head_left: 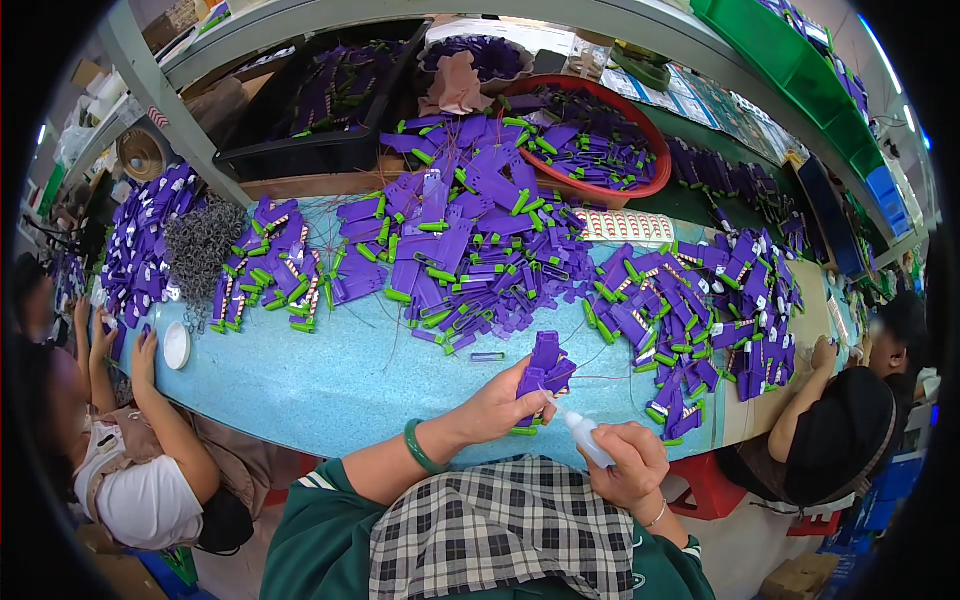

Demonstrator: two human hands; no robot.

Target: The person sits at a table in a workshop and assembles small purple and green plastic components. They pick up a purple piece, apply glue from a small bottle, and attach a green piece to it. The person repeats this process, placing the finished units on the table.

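My left hand, below a green bangle, is closed round a purple plastic piece held up over the table. In my right hand is a small white squeeze bottle with a thin nozzle. The nozzle tip points up and left at the lower end of the purple piece, close to my left fingertips; whether it touches cannot be told. Just beyond my left hand, a small purple strip lies alone. Farther back spreads a heap of purple parts with green ends.
More purple parts lie at the right. A red basin and a black crate stand behind. Left are a dark wire pile and a white round lid. Co-workers sit at both sides; a metal frame rises at the left.
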